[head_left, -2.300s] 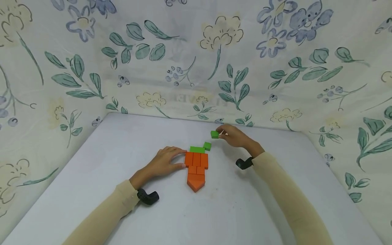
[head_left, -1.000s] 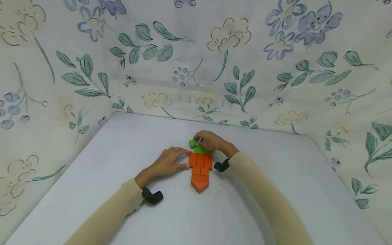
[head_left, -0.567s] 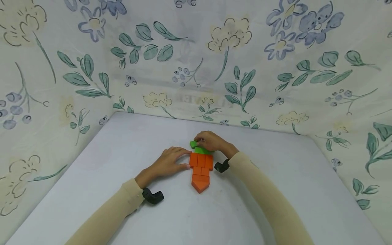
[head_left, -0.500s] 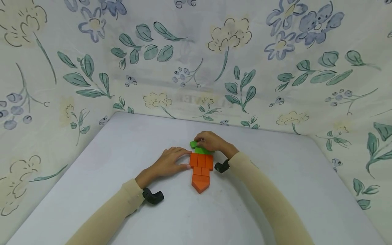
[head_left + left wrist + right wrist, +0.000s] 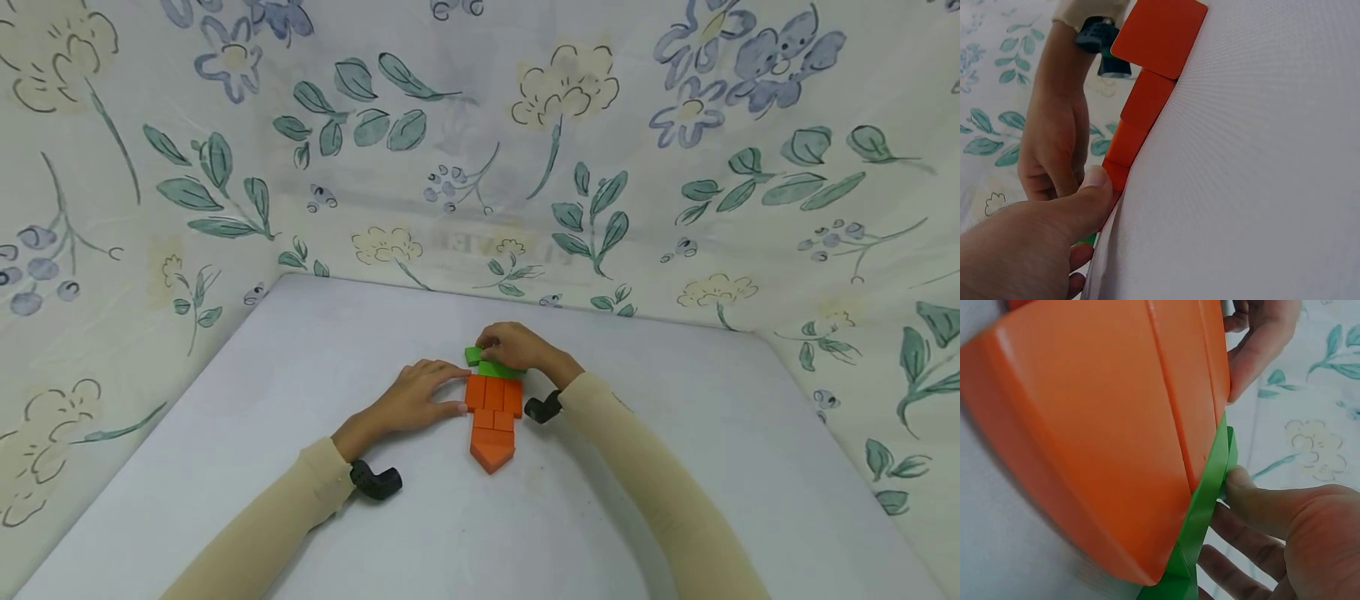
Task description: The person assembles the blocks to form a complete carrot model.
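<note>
Orange wooden blocks (image 5: 493, 394) lie together on the table in a carrot-like shape, with the pointed end toward the person. Green blocks (image 5: 498, 369) sit along the far edge, partly hidden by the right hand. My left hand (image 5: 412, 396) rests at the left side of the orange row, thumb and index fingertip at its edge; the left wrist view has the thumb (image 5: 1094, 178) against an orange block. My right hand (image 5: 517, 346) pinches a small green block (image 5: 472, 356) between thumb and index finger, at the far left of the green row.
The white table (image 5: 360, 325) spreads around the blocks. Behind and beside it hangs a floral cloth (image 5: 450, 150). Black wrist cameras (image 5: 377, 482) stick out from both cuffs, the right one close to the orange blocks.
My right hand has carried the green block leftward from the far right of the row and lowered it at the left end, turning it slightly. The left hand has stayed against the orange blocks.
</note>
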A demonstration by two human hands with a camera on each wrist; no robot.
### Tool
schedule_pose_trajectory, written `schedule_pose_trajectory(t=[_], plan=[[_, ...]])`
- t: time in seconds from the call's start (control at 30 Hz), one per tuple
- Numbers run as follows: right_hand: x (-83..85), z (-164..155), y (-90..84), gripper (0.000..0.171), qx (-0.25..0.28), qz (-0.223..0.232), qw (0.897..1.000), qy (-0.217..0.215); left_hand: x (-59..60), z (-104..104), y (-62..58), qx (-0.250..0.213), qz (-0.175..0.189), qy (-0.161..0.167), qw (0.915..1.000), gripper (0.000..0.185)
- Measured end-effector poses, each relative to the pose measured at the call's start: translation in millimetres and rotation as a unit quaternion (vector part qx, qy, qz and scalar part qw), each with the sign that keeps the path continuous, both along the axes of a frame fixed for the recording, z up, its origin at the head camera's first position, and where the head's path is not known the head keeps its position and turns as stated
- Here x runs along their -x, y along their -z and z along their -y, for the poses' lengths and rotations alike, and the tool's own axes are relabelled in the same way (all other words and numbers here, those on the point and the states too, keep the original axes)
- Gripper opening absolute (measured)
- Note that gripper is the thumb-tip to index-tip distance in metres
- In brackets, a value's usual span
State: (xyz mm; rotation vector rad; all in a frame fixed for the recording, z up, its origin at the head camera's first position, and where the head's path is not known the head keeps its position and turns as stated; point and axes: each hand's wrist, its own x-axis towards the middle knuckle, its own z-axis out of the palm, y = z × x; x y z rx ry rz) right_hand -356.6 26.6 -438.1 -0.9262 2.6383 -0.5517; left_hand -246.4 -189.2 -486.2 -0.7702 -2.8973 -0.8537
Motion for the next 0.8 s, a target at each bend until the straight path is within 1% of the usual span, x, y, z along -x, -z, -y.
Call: schedule_pose_trajectory(t=[0.2, 0.33, 0.4, 0.47, 0.57, 0.67, 0.77, 0.8], plan=[[-1.7, -1, 0.4, 0.029, -0.002, 0.003, 1.0, 0.011, 0.3, -2, -0.9, 0.005, -0.001, 0.003, 1.0, 0.061], [-6.1, -6, -0.1, 0.031, 0.008, -0.017, 1.0, 0.014, 1.0, -5, 0.0, 0.006, 0.001, 0.003, 1.0, 0.06], [-11.4, -12, -1.0, 0.031, 0.034, -0.032, 0.999, 0.019, 0.7, -6, 0.9, 0.005, 0.005, 0.003, 1.0, 0.061], [-18.0, -19, -2.5, 0.031, 0.072, -0.053, 0.996, 0.022, -0.1, -6, 0.9, 0.002, 0.009, 0.001, 1.0, 0.063], [-29.4, -31, -7.0, 0.029, 0.142, -0.086, 0.986, 0.017, -0.7, -1, -0.8, -0.01, 0.019, -0.014, 0.9997, 0.067], [-42.4, -46, -14.9, 0.026, 0.196, -0.105, 0.975, 0.019, -0.2, 8, -5.8, -0.038, 0.037, -0.032, 0.9981, 0.068], [-57.9, -65, -24.4, 0.022, 0.226, -0.109, 0.968, 0.028, 0.4, 21, -12.1, -0.073, 0.065, -0.049, 0.994, 0.066], [-62.7, -73, -26.3, 0.021, 0.232, -0.113, 0.966, 0.028, 0.5, 27, -14.5, -0.077, 0.07, -0.056, 0.993, 0.066]])
